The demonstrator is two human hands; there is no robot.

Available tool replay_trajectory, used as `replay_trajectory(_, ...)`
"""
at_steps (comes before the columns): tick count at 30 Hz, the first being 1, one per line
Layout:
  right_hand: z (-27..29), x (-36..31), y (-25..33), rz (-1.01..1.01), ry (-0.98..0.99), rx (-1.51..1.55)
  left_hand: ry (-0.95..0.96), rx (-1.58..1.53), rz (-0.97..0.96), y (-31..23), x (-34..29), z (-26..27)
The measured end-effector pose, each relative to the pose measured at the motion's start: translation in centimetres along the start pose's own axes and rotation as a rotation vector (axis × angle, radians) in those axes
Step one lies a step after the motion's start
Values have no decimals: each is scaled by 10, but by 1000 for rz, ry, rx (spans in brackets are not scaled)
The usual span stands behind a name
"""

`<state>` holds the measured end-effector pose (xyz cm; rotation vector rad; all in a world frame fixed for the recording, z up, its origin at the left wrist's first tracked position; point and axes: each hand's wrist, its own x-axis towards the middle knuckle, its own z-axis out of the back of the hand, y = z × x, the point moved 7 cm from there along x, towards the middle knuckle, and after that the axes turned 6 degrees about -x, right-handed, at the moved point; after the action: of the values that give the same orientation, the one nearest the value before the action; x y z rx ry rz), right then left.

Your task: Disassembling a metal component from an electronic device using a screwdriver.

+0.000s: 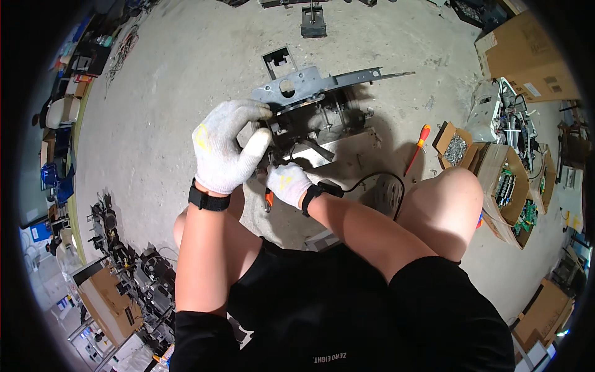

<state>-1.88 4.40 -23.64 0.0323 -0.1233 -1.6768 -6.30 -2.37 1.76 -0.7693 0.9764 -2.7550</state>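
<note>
Head view, only one. Metal assembly [319,127] sits mid-floor [161,80], right in front of the person, well in from the floor's left edge. Dark innards, bare silvery plate [356,149] on its near right side, grey bracket [300,85] with a large round hole across its far side. Bracket's narrow end points to the right. Black square frame [278,61] sticks out beyond it.

Left hand [228,147], white glove: thumb and fingers apart, not closed, fingertips at the assembly's left side by the bracket end. Contact there: can't tell. Right hand [289,184], same kind of glove: fingers curled in at the assembly's near left corner. Orange-handled tool [268,199] shows just left of it; can't tell if it's gripped, fingers hide that. Black bands on both wrists. Black cable [375,176] loops right from near the right wrist.

Red-and-yellow screwdriver [419,149] lies on the floor right of the assembly, apart from it. Further right, toward the floor's right edge: small open carton of screws [455,147], cartons with green circuit boards [525,218], big cardboard box [527,56] at the far right corner. Near left corner of the floor: pile of dark mechanical parts [149,276], cardboard box [108,304] beside it.
</note>
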Motion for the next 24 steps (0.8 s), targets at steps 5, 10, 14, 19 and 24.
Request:
replay_trajectory(5,41,16,-16,-143,-26,280,5,6,31,-1,-1,8)
replay_trajectory(10,38,29,-51,-193,-198,569,14,-26,3,-1,0,3)
replay_trajectory(14,-5,63,-79,-288,-31,524,-26,31,-44,-4,4,3)
replay_trajectory(19,8,103,-75,-53,145,501,-23,97,-71,2,-2,8)
replay_trajectory(24,7,91,-69,-80,322,442,-88,62,-61,4,-2,9)
